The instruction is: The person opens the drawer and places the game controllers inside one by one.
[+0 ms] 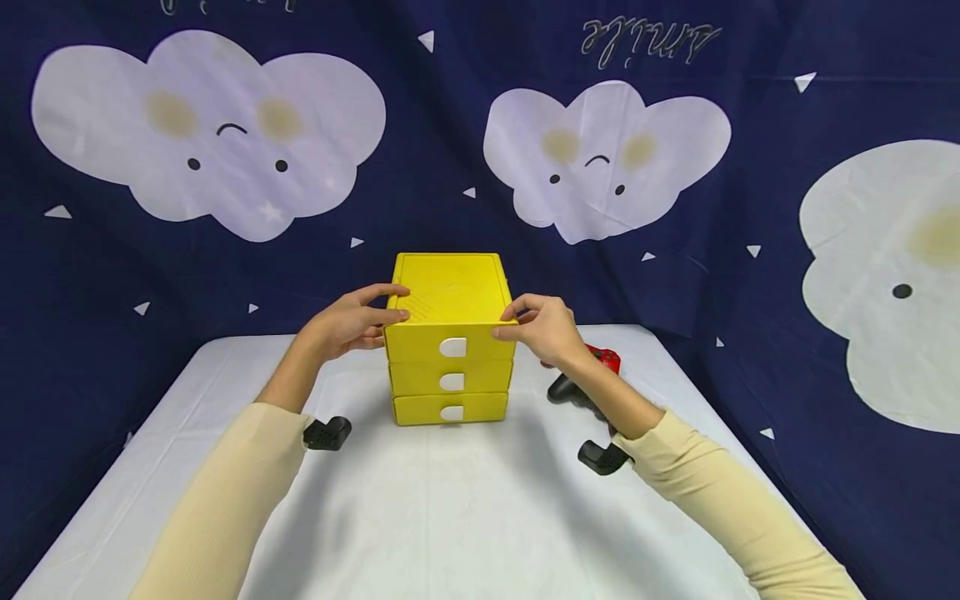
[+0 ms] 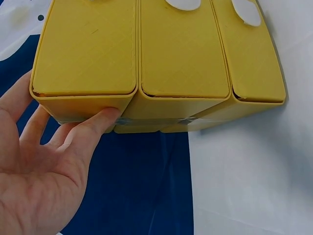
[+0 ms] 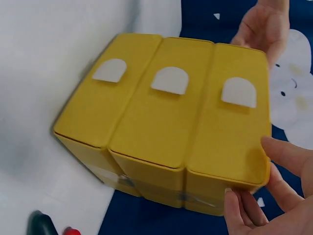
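A yellow box of three stacked drawers (image 1: 451,379), each with a white rounded tab, stands on the white table. At its upper left edge, my left hand (image 1: 351,322) grips it, some fingertips on the top and others against the side. My right hand (image 1: 546,327) holds the upper right front corner; its thumb lies on the front face and its fingers over the top and side. The left wrist view shows clear tape along the side of the drawer box (image 2: 183,49). In the right wrist view, all drawers of the box (image 3: 146,117) look closed.
A red game controller (image 1: 604,358) and a black one (image 1: 566,390) lie on the table (image 1: 442,517) to the right, partly hidden by my right forearm. Close behind the box hangs a dark blue cloth (image 1: 427,200) with white clouds.
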`<state>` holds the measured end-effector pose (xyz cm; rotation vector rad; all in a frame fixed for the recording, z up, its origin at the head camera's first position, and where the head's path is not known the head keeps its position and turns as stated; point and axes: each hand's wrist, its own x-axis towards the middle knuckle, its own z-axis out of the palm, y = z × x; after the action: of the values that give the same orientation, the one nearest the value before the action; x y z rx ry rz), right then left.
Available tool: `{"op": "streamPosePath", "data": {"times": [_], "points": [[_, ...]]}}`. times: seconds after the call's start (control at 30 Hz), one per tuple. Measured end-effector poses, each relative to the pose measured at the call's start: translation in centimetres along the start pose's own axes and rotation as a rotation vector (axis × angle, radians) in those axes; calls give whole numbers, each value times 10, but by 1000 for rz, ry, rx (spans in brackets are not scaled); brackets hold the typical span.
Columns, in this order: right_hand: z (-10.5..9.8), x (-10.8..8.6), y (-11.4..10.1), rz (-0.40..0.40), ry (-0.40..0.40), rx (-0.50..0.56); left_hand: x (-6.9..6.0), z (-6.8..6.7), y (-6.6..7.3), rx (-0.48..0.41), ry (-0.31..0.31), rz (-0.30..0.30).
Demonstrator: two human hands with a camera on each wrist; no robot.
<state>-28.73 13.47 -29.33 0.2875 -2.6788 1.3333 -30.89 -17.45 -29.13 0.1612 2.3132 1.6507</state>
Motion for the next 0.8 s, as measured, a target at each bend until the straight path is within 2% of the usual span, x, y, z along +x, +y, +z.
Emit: {"op": "streamPosePath", "data": {"times": [0.17,0.33,0.57,0.8], "points": [[-10,-3,-8,-13,-55,-56,1,1,-1,-6,3,-9],[-9,-9,-16,-24,-101,-65,1,1,-1,-12,5,-11],[11,-13,-15,-58,-191,-71,0,0,-1,-1,14,-16],[31,-15,-5,-44,-255,-56,2,0,-1,-3,12,-13]]}}
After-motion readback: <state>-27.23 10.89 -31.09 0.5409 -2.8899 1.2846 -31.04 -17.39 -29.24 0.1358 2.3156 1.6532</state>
